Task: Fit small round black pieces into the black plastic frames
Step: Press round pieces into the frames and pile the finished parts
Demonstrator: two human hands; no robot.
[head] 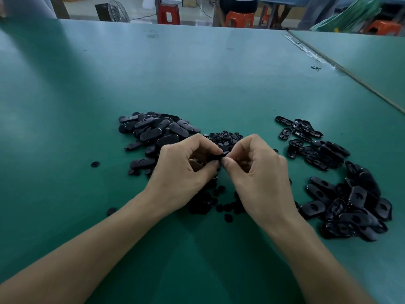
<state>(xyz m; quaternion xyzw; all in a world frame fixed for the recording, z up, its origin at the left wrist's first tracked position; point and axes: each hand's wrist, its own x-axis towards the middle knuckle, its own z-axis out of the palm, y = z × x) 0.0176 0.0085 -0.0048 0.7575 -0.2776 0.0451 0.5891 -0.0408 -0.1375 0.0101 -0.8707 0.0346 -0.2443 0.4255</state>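
Left hand (186, 172): is pinching a black frame (215, 156) above the green table (197, 73).
Right hand (260, 172): is gripping the same frame's other end.
Round pieces (225, 140): are lying heaped just beyond the hands.
Frame piles: are lying at left (153, 132) and right (350, 207).

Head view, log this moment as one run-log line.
hands: left hand and right hand pinch one black part | piles: left frame pile, right frame pile, round pieces between

The left forearm (87, 249), from seven o'clock, and the right forearm (317, 260), from five o'clock, are bare, as are the left hand (182, 172) and right hand (260, 172), whose fingers (230, 162) show short plain nails.
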